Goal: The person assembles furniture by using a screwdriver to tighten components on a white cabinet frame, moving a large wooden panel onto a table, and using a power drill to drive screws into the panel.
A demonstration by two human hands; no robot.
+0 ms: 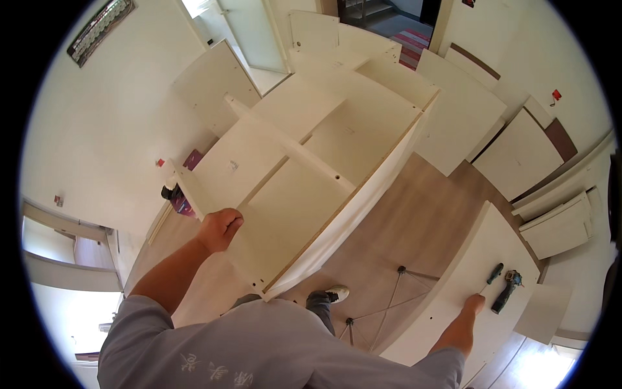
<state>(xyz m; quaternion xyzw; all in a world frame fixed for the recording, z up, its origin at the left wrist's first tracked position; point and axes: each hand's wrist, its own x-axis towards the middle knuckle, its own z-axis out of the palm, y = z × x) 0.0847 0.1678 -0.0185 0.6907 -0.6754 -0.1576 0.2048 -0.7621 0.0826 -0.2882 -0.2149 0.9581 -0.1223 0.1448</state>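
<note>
Wood floor (421, 214) and white walls, with a big white cabinet frame (304, 162) tipped up on its edge.

One risk: the cabinet frame could tip or slide, because only the left hand (220, 228) grips its near panel edge, fingers curled tight. White board (479, 285) lies flat on the counter stand at the right. The right hand (473, 303) rests on that board, reaching toward a green screwdriver (494, 275) beside a drill (507, 290); those could roll off.
</note>
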